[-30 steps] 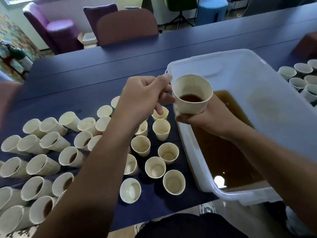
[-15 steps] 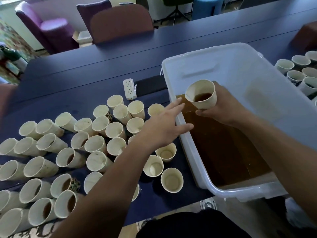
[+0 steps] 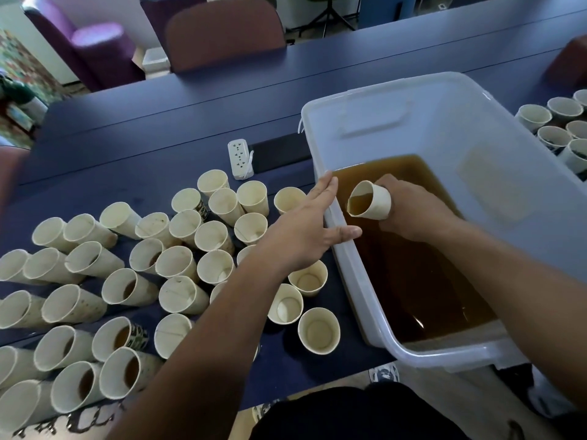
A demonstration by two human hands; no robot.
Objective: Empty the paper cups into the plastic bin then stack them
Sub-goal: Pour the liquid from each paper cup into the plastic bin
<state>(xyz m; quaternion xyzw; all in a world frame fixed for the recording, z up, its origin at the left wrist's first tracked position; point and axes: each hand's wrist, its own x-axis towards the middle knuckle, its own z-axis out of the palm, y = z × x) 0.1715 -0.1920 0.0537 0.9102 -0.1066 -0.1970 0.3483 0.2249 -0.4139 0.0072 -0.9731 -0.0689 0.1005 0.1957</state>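
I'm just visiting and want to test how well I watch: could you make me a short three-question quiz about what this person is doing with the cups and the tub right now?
1. True or false: the right hand holds the tilted cup over the brown liquid in the plastic bin.
2. What does the left hand do? A) grips a cup B) rests with straight fingers on the bin's near wall C) holds the power strip
3. Fill in: the three cups nearest the bin on the table stand ____.

Key: 1 true; 2 B; 3 upright.
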